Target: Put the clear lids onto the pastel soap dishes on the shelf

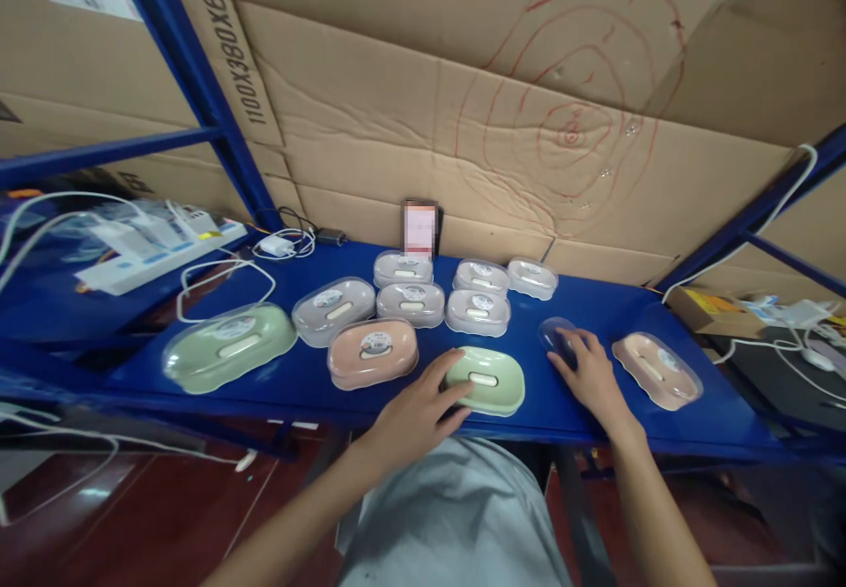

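Note:
A light green oval soap dish [499, 391] with a small white oval piece at its centre sits near the table's front edge. My left hand [416, 415] grips its left side, the fingers lying over the rim. To the right, a clear plastic lid [553, 333] rests on the table. My right hand [590, 377] has its fingers around the near side of that lid, hiding part of it. Left of my left hand stands a pink soap dish [374, 362] under a clear lid with a round sticker. Another pink dish [657, 371] lies right of my right hand.
Several grey lidded dishes [411, 305] stand behind on the blue table [582, 300]. A larger green lidded dish [231, 349] is at the left. A phone-like screen [421, 230] leans against the cardboard wall [370, 85]. A power strip [165, 256] and cables lie far left.

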Tool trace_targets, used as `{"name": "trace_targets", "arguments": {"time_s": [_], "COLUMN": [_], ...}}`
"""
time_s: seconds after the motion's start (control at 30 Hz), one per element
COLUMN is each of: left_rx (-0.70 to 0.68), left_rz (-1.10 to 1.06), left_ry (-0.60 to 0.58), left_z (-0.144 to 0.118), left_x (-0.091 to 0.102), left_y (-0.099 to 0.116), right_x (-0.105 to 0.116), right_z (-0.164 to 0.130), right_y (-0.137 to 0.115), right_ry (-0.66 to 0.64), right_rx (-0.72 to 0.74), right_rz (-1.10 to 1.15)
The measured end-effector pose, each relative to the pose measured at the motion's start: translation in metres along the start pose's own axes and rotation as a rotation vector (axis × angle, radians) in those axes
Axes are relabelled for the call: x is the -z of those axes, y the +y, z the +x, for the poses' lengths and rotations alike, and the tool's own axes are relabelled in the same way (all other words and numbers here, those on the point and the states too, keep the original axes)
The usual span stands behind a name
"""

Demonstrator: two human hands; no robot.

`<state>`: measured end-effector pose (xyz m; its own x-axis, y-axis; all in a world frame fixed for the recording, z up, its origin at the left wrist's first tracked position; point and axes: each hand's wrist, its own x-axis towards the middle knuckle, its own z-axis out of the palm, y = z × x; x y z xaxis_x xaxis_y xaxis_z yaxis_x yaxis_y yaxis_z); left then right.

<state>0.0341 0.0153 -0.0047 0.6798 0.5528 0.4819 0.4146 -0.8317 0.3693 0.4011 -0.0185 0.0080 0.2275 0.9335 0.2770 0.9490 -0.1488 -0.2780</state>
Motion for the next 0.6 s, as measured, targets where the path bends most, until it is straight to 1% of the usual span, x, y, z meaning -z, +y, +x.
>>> {"name": "trace_targets", "arguments": {"time_s": [0.07, 0.13, 0.2, 0.3, 0.4, 0.5, 0.57, 0.6], "left_rx": [0.065, 0.124, 0.159, 0.162, 0.167, 0.164, 0.160, 0.161], "left_rz": [-0.090, -0.196, -0.279, -0.309, -0.259, -0.209, -0.184, -0.178], "left_ry": [-0.006, -0.007, -0.002, -0.023, -0.034, -0.042, -0.044, -0.041], "left_z": [0.000, 0.001, 0.002, 0.004, 0.002, 0.000, 0.000, 0.000], "left_x": [0.002, 0.005, 0.010, 0.011, 0.007, 0.003, 0.003, 0.003], "left_y": [-0.002, -0.006, -0.009, -0.012, -0.010, -0.008, -0.006, -0.006], "right_x": [0.000, 0.002, 0.004, 0.001, -0.010, -0.021, -0.024, -0.023], "right_z": [-0.027, -0.042, -0.044, -0.032, -0.019, -0.015, -0.017, -0.019], "right_y": [-0.009, -0.021, -0.034, -0.047, -0.048, -0.040, -0.034, -0.032], "right_ry": [0.022, -0.016, -0.071, -0.115, -0.072, 0.074, 0.179, 0.213], "right_rx": [0.194, 0.296, 0.329, 0.366, 0.312, 0.167, 0.082, 0.067], "right_rz": [0.232, 0.402, 0.472, 0.436, 0.289, 0.136, 0.115, 0.144]}}
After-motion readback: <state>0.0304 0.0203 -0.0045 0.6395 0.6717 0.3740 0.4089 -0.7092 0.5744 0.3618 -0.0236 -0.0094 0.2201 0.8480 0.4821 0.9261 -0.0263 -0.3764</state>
